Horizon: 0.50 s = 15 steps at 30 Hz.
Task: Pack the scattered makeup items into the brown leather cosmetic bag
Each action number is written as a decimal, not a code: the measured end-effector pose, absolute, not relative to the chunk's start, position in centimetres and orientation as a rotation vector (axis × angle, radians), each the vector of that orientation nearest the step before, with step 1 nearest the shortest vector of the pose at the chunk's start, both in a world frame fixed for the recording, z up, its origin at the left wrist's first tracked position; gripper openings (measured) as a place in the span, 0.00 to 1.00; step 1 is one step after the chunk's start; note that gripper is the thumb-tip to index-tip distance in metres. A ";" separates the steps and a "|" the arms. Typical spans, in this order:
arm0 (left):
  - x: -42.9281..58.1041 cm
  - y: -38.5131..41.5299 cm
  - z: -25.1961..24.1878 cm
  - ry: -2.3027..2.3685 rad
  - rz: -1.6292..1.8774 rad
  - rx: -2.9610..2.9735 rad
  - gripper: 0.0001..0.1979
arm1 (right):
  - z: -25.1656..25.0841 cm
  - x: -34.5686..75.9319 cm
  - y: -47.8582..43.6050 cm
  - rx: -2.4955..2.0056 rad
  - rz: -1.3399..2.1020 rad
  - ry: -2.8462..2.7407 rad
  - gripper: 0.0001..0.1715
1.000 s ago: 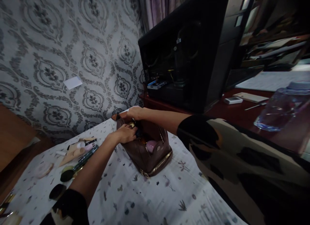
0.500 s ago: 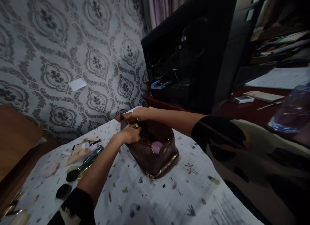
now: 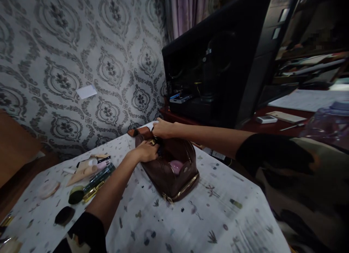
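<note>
A slip looks the likeliest trouble. The two hands pull the bag's mouth from opposite ends, and if either grip gave way the bag could tip on its narrow base and spill its contents onto the desk.

The left hand (image 3: 147, 152) is curled shut on the near rim of the bag's (image 3: 174, 176) mouth, knuckles up. It is dark there, so I cannot tell whether the fingertips also pinch a zip pull. The right hand (image 3: 161, 128) is closed around the bag's far end, at a lighter tab, with the arm stretched out over the desk.

The bag is brown and stands upright near the far edge of the desk (image 3: 191, 224), about midway along it. Its mouth gapes, and a pink item (image 3: 176, 167) shows inside.

Loose cosmetics (image 3: 89, 173) lie toward the left edge, well apart from the bag. Beyond the far edge stands a black computer case (image 3: 218, 75), and a clear bottle (image 3: 327, 122) sits off to the right.
</note>
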<state>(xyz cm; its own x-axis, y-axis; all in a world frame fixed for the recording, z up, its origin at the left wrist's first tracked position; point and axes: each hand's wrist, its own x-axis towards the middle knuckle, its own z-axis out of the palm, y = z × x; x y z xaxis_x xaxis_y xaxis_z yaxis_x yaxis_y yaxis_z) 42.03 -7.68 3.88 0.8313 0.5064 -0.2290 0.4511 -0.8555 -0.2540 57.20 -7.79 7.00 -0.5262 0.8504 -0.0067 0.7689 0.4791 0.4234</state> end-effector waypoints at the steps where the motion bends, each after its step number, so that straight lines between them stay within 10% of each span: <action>1: 42.0 -7.7 3.9 -0.744 0.430 -2.823 0.18 | 6.7 57.3 -7.7 1.398 0.541 2.488 0.07; 15: 42.1 -7.9 4.0 -0.766 0.469 -2.814 0.21 | 8.9 56.3 -7.4 1.724 0.249 2.562 0.05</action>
<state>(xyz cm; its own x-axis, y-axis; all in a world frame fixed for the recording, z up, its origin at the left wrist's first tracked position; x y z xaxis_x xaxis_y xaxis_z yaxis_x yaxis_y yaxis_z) 42.10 -7.87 4.05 0.8166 0.5194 -0.2517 0.4602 -0.8491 -0.2592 56.32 -7.37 8.92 -0.3802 0.9233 0.0538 0.9164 0.3682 0.1571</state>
